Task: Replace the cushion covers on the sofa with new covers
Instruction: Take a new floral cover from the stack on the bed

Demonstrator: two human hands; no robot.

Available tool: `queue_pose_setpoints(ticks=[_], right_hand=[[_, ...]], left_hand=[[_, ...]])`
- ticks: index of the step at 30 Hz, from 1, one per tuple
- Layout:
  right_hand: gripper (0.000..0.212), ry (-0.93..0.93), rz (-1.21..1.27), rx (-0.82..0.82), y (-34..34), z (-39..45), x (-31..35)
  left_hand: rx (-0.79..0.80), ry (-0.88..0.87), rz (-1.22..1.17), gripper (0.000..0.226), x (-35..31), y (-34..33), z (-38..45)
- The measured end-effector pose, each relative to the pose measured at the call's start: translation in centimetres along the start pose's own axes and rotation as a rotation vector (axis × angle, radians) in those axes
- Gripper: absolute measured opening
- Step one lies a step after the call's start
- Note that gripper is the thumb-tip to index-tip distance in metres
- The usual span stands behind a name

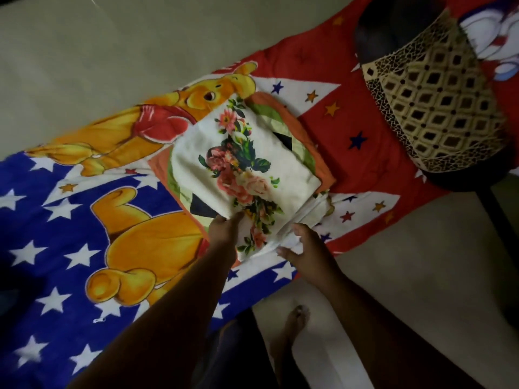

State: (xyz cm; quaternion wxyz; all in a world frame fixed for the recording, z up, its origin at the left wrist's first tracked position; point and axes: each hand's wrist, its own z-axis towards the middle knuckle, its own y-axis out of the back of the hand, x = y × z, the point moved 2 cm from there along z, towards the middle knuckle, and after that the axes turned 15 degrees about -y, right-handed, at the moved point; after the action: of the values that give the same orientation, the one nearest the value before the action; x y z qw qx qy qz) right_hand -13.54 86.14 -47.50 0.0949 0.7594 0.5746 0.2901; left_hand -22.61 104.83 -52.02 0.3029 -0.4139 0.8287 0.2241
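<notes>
- A bright cartoon-bear bedsheet in red, blue and white with stars (84, 220) covers the sofa; it fills most of the view
- A brown-and-cream diamond-patterned cushion (438, 108) stands at the far right end, well apart from the hands
- An orange-and-green cushion (306, 141) lies flat on the sheet; a white floral-print cushion cover (244, 164) lies on top of it
- The left hand (224, 231) pinches the cover's near edge; the right hand (306, 248) grips its bunched white corner
</notes>
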Motion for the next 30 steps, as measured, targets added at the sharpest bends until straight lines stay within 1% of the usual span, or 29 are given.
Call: queue_pose_setpoints(ticks=[3,4,5,6,7,8,10,11,12,13,14,16,17,18,19,21,22,23,24,25,27,28,30], right_hand=[[0.102,0.151,-0.06,-0.027,1.1,-3.2,1.9],[0.105,0.189,-0.071,-0.068,1.7,-4.3,2.4],[0.101,0.205,-0.051,-0.129,2.6,-5.6,2.5],[0.09,0.198,-0.016,-0.193,3.6,-6.7,2.4],[0.075,0.186,0.015,-0.265,4.8,-7.7,2.0],[0.058,0.173,0.052,-0.35,6.3,-9.1,1.2],[0.027,0.162,0.142,-0.514,9.6,-12.1,-1.2],[0.018,0.158,0.188,-0.591,11.3,-13.7,-2.4],[0.018,0.151,0.226,-0.647,12.7,-15.1,-3.5],[0.022,0.14,0.274,-0.696,14.5,-16.9,-4.8],[0.027,0.133,0.32,-0.74,16.2,-18.7,-6.0],[0.033,0.132,0.397,-0.834,19.6,-22.2,-8.6],[0.033,0.134,0.426,-0.865,21.0,-23.3,-9.8],[0.03,0.134,0.454,-0.9,22.6,-25.0,-11.5],[0.027,0.135,0.478,-0.93,24.1,-26.5,-13.1],[0.015,0.151,0.529,-0.928,27.0,-29.5,-16.8],[0.012,0.184,0.532,-0.888,28.2,-30.7,-18.2],[0.015,0.219,0.517,-0.852,29.5,-32.3,-20.0],[0.016,0.242,0.487,-0.813,30.5,-33.8,-21.7],[0.015,0.249,0.465,-0.785,31.5,-35.3,-23.9],[0.009,0.223,0.437,-0.814,33.5,-37.8,-28.0],[0.013,0.178,0.43,-0.859,34.5,-39.2,-30.7],[0.027,0.051,0.403,-0.902,36.2,-41.8,-36.4]], left_hand=[[0.248,-0.15,-0.069,0.005,-4.5,-2.6,-5.8],[0.326,-0.186,-0.072,0.009,-5.9,-3.6,-7.9],[0.406,-0.208,-0.048,0.014,-7.2,-4.6,-10.0],[0.48,-0.232,-0.027,0.023,-8.4,-5.6,-11.9],[0.56,-0.291,0.005,0.034,-9.3,-6.4,-13.5],[0.655,-0.374,0.05,0.037,-10.0,-7.4,-15.1],[0.746,-0.556,0.214,0.038,-11.4,-9.1,-18.3],[0.734,-0.657,0.321,0.044,-12.0,-9.8,-19.8],[0.698,-0.777,0.415,0.052,-12.2,-10.4,-20.6],[0.68,-0.923,0.526,0.059,-12.5,-11.2,-22.1],[0.669,-1.094,0.643,0.059,-12.6,-12.0,-23.4],[0.625,-1.482,0.885,0.045,-12.5,-13.7,-26.2],[0.594,-1.617,0.974,0.039,-12.5,-14.4,-27.4],[0.573,-1.717,1.04,0.039,-12.4,-15.6,-29.2],[0.547,-1.781,1.102,0.046,-12.2,-16.8,-30.8],[0.477,-1.857,1.19,0.069,-11.7,-19.9,-34.7],[0.453,-1.866,1.2,0.078,-11.6,-21.4,-36.4],[0.451,-1.887,1.19,0.084,-11.5,-23.3,-38.8],[0.478,-1.901,1.183,0.083,-11.4,-25.2,-41.2],[0.549,-1.907,1.203,0.073,-11.1,-27.4,-43.6],[0.737,-1.84,1.295,0.04,-10.5,-31.6,-47.4],[0.838,-1.799,1.3,0.034,-10.0,-33.5,-49.6],[1.005,-1.746,1.203,0.039,-8.9,-36.8,-52.9]])
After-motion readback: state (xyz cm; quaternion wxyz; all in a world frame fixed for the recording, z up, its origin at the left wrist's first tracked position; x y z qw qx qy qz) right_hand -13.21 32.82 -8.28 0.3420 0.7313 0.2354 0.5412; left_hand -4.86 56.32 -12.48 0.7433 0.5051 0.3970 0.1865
